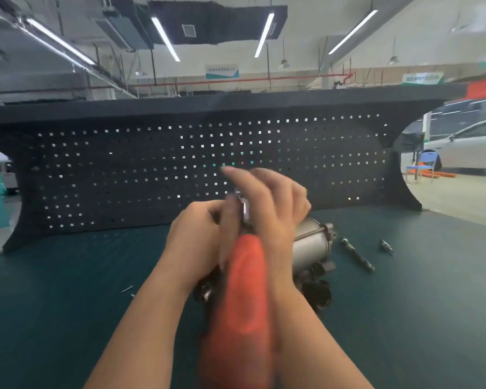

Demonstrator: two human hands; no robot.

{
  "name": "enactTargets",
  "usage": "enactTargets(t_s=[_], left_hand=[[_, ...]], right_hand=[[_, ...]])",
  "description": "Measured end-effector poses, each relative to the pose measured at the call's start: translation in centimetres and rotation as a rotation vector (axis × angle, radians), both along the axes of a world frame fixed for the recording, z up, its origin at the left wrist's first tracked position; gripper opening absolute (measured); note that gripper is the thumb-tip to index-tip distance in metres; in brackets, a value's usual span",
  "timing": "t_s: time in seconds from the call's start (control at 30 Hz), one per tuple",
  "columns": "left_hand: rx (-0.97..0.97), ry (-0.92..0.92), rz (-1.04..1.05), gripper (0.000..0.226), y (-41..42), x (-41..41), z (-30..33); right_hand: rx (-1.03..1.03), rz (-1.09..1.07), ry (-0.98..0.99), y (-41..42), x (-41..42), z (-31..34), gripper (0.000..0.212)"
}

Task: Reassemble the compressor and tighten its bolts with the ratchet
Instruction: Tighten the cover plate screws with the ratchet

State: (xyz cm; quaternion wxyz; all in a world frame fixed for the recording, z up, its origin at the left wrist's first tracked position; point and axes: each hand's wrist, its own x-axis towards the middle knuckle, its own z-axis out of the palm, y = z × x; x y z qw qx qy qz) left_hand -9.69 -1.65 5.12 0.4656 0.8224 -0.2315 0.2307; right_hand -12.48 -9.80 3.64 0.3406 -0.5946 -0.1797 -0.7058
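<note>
The silver compressor point(310, 248) lies on the green bench mat point(68, 290), mostly hidden behind my hands. A ratchet with a blurred orange-red handle point(244, 299) runs from the bottom of the view up to its metal head point(243, 204) between my hands. My left hand point(197, 237) curls its fingers at the ratchet's head end. My right hand point(275, 209) lies over the top of the head with fingers bent around it, one finger sticking out to the upper left. Whatever the head sits on is hidden.
A long bolt or extension bar point(357, 254) and a small socket-like piece point(386, 245) lie right of the compressor. Small screws point(127, 289) lie on the mat at the left. A dark pegboard point(180, 169) closes off the bench's back.
</note>
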Motion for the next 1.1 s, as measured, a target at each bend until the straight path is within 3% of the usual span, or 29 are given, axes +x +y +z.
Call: enactTargets(t_s=[0.07, 0.13, 0.2, 0.27, 0.37, 0.4, 0.43, 0.5, 0.53, 0.57, 0.63, 0.67, 0.7, 0.83, 0.93, 1.0, 1.1], left_hand=[[-0.025, 0.011, -0.058, 0.016, 0.0, -0.1, -0.3], [-0.142, 0.074, -0.109, 0.019, -0.1, -0.4, -0.3], [-0.185, 0.072, -0.11, 0.022, 0.2, -0.3, -0.1], [-0.091, 0.006, -0.123, 0.019, 0.2, -0.6, 0.0], [-0.039, -0.01, -0.106, 0.022, 0.0, -1.0, 0.2], [-0.035, -0.015, -0.104, 0.023, 0.2, -0.9, 0.2], [-0.042, 0.004, -0.114, 0.024, 0.5, -0.7, 0.4], [-0.037, 0.057, -0.105, 0.036, 0.1, -1.3, 0.4], [0.07, 0.027, -0.021, 0.039, -0.6, -1.5, -0.6], [0.089, 0.118, 0.116, 0.032, 0.1, -2.0, 0.1], [0.132, 0.034, 0.368, 0.027, 0.1, -2.7, -0.6], [-0.003, 0.159, 0.198, 0.026, 0.0, -2.6, -0.1], [-0.056, 0.313, -0.129, 0.046, 0.8, -3.3, -0.2], [-0.001, 0.029, -0.125, 0.028, 0.7, -0.7, 0.3], [0.009, -0.001, -0.123, 0.027, 0.0, -0.7, 0.2], [-0.037, 0.013, -0.137, 0.026, 0.0, -0.7, 0.3], [-0.056, 0.043, -0.121, 0.035, 0.0, -1.1, 0.4]], right_hand=[[-0.214, -0.075, 0.012, 0.9, -0.2, -0.2, 0.024], [-0.165, -0.078, 0.049, -0.2, 0.0, -0.1, 0.02], [0.001, -0.052, 0.1, -2.1, 0.1, 0.1, 0.02], [0.254, 0.081, 0.162, -4.0, 0.3, 0.4, 0.023], [0.75, 0.654, 0.164, -5.3, 0.8, 0.7, 0.02], [0.81, 0.711, 0.148, -5.1, 0.7, 0.9, 0.022], [0.77, 0.64, 0.099, -4.5, 0.4, 1.1, 0.024], [0.481, 0.371, -0.009, -2.4, -0.8, 1.3, 0.029], [0.277, 0.227, -0.034, -1.1, -1.1, 1.1, 0.031], [0.063, 0.108, -0.049, 0.0, -1.3, 0.7, 0.03], [-0.204, -0.017, -0.053, 0.7, -1.3, 0.3, 0.021], [-0.223, -0.037, -0.053, 0.2, -1.1, 0.2, 0.017], [-0.172, -0.039, -0.043, -0.7, -0.8, 0.2, 0.016], [0.329, 0.149, 0.086, -4.7, 0.4, 0.4, 0.022], [0.831, 0.721, 0.212, -6.4, 1.5, 0.4, 0.021], [0.872, 0.735, 0.207, -5.8, 1.1, 0.7, 0.021], [0.522, 0.366, -0.015, -3.0, -1.0, 1.3, 0.021]])
